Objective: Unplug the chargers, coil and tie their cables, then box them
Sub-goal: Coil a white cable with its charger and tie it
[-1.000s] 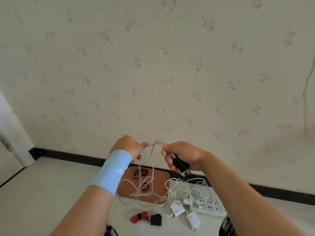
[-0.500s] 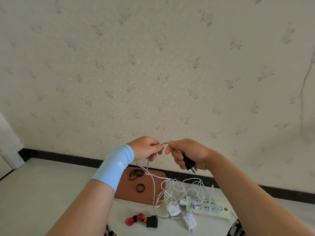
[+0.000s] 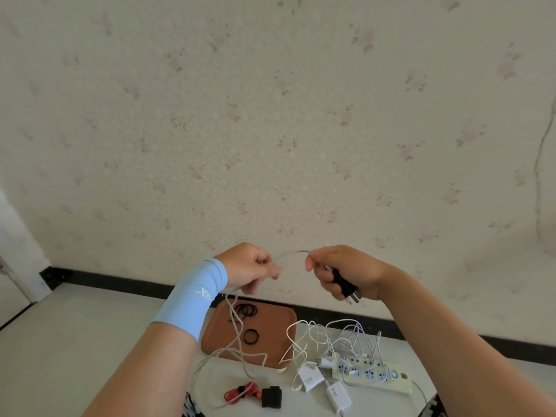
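The black charger [image 3: 343, 285] sits in the right hand [image 3: 341, 270], whose fingers curl round its body with the prongs pointing down and out, while thumb and forefinger also pinch the start of its white cable [image 3: 291, 253]. Half a second ago the two hands were nearly fingertip to fingertip; now they stand apart, and a short arc of cable is drawn between them. The left hand [image 3: 248, 266], with a blue wristband [image 3: 192, 296] on the forearm, is closed on the cable in a pinch, and the slack falls from it across the brown tray [image 3: 270, 323] and ends in loose bends on the white table [image 3: 75, 341]. This pulling apart reads as one beat of coiling: a fresh length is measured out, probably to be folded back to the right hand as the next loop. Much cable still hangs free, so the coil looks barely begun. Black hair ties [image 3: 247, 310] wait on the tray for tying. Just beside it lie the power strip [image 3: 373, 375] with white cables tangled over it, two white chargers [image 3: 311, 378], and a red cable [image 3: 240, 392] with a black plug [image 3: 271, 397].
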The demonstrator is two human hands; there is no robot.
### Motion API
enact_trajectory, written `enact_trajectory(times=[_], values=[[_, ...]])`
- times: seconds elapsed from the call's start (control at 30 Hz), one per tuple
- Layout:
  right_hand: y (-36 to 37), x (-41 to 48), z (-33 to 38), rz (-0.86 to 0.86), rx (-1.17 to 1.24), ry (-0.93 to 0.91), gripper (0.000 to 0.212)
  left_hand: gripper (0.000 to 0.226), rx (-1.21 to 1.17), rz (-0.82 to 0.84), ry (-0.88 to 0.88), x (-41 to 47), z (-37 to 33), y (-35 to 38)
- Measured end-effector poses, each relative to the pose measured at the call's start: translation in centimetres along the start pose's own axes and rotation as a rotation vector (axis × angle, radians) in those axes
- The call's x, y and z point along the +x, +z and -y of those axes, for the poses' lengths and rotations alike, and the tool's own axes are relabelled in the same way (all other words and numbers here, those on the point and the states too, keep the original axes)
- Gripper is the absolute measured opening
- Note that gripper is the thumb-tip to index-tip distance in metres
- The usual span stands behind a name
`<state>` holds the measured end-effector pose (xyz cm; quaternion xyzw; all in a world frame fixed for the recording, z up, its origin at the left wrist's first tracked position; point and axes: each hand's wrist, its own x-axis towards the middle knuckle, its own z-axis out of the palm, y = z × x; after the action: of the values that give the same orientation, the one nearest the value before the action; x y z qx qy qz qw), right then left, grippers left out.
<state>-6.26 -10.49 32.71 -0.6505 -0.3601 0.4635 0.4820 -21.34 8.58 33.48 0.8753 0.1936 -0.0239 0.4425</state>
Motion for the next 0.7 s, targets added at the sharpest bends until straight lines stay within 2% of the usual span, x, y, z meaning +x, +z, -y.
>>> enact_trajectory(times=[0.1,0.17,0.23,0.33,0.43,0.5,0.6,0.7], values=[[-0.8,0.2,-0.2,-0.206,0.109,-0.086,0.031,0.034,0.18,0.088,-0.115,0.2,0.6,0.1],[-1.3,0.4,-0.5,-0.323,0.146,-0.1,0.032,0.039,0.197,0.04,-0.114,0.5,0.6,0.3],[-1.5,0.4,-1.0,-0.407,0.122,-0.08,0.034,0.036,-0.043,-0.069,-0.07,1.0,0.2,0.5],[-0.8,0.4,-1.5,-0.448,0.018,-0.061,0.038,0.029,-0.679,-0.172,-0.027,1.4,-0.9,1.2],[0.7,0.3,-1.6,-0.373,-0.078,-0.086,0.037,0.037,-1.152,-0.152,-0.06,2.1,-2.1,2.0],[1.7,0.5,-1.6,-0.284,-0.17,-0.082,0.038,0.043,-1.319,-0.152,-0.043,2.3,-2.9,2.6],[2.6,0.9,-2.2,-0.119,-0.257,-0.027,0.039,0.042,-1.401,-0.218,0.015,2.6,-3.7,3.2],[2.9,1.2,-2.8,0.104,-0.353,0.032,0.036,0.038,-1.291,-0.255,0.045,2.6,-4.0,3.2]])
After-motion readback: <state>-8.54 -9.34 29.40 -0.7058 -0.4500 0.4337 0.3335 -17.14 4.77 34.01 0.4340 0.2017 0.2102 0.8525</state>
